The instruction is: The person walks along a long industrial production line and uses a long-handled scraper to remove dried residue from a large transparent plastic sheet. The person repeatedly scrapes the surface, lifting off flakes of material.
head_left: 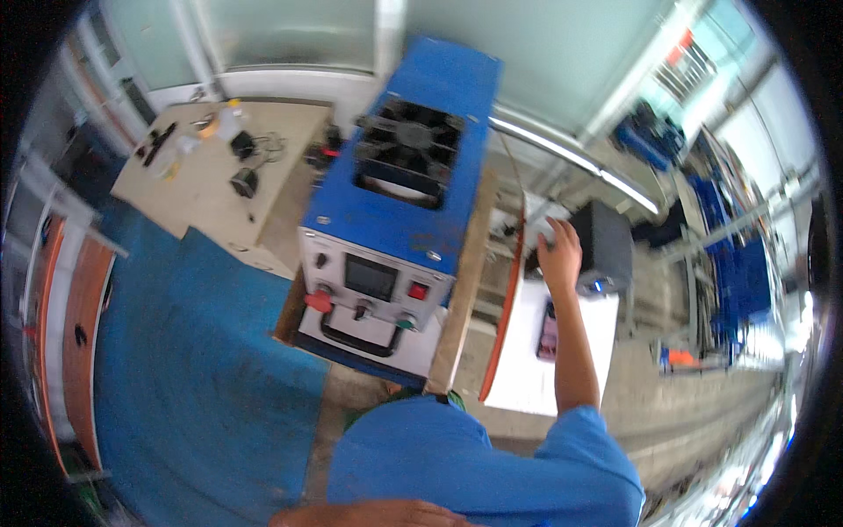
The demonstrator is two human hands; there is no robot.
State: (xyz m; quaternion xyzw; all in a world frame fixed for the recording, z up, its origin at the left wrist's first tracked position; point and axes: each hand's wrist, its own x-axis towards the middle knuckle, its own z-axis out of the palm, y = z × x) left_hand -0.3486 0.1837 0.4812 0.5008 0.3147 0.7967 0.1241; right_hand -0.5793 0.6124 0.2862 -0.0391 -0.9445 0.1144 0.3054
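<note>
My right hand (560,253) reaches out to the right over a white-topped table (514,369). Its fingers are stretched out, beside a black box-shaped device (601,241) with a small blue light. Something small and dark shows by the fingertips, too blurred to name. A phone (548,334) with a lit screen lies on the table, close to my right forearm. My left hand (378,514) crosses low in front of my blue shirt at the bottom edge; its fingers are mostly cut off. In front of me stands a blue machine (338,198) with a fan on top.
The machine's front panel carries a display (370,277), a red switch (419,290), a red knob (319,301) and a black handle (360,342). A beige desk (206,206) at left holds adapters, cables and tape. Blue matting (202,378) covers the floor; racks (738,272) stand right.
</note>
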